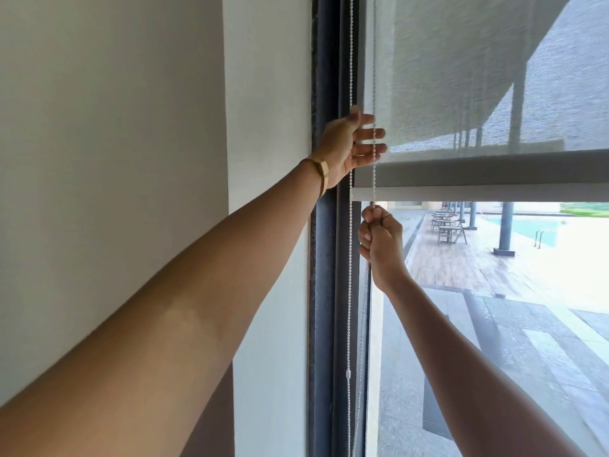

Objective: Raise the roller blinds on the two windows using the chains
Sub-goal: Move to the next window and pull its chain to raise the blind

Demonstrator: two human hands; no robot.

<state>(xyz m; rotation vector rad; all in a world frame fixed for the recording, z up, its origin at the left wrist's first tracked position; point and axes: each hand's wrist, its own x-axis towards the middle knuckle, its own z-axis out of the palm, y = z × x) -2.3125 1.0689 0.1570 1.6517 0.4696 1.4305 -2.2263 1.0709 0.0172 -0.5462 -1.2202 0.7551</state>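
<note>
Right hand (380,244) fists the chain (374,94); left hand (349,145), above it, open-fingered. Blind (461,77) partly raised just above that fist; more pulling likely.

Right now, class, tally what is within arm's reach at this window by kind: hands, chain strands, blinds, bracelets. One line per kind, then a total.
Hands: 2, left hand open, right hand closed on a strand
Chain strands: 2, and
Blinds: 1
Bracelets: 1
Total: 6
</note>
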